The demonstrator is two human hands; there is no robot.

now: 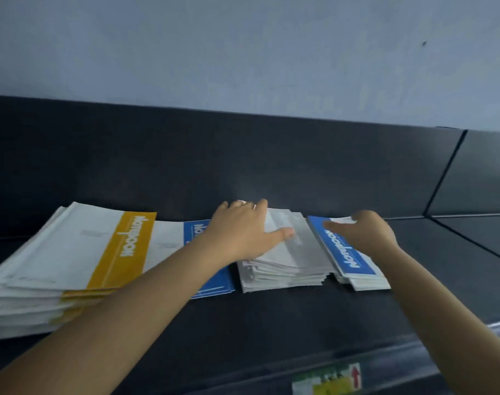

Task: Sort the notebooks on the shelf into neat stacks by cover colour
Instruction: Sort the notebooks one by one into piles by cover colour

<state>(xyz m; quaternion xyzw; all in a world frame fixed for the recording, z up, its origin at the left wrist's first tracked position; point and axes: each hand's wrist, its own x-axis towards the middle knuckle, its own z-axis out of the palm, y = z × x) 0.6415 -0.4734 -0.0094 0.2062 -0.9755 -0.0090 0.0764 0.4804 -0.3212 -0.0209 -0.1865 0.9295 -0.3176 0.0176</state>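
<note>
Notebooks, four groups in a row along the back of a dark shelf (271,323), against its dark back panel (186,155). Toward the left edge: yellow-band stack (72,252), tall and loosely fanned, white covers with a yellow strip lettered "Notebook". Just beside it to the right, partly under it: blue-band notebook (214,286), lying flat, its middle hidden by the left forearm. Centre: white stack (294,252), pale covers uppermost, edges uneven at the near end. Touching its right side: blue-band stack (348,258), short, blue strip lettered "Notebook" on top, slightly askew. Left hand (240,226): palm down on the white stack, grip wide, fingers spread toward the stack's far edge, thumb laid flat across the top cover. Right hand (365,232): resting on the far end of the blue-band stack, thumb stretched out over the cover; fingers hidden behind the knuckles, so whether the grip closes round the far edge cannot be told. Front edge of shelf: clear rail carrying a printed label (327,379) with a red arrow. Above the back panel: pale blue-grey wall (243,52).
</note>
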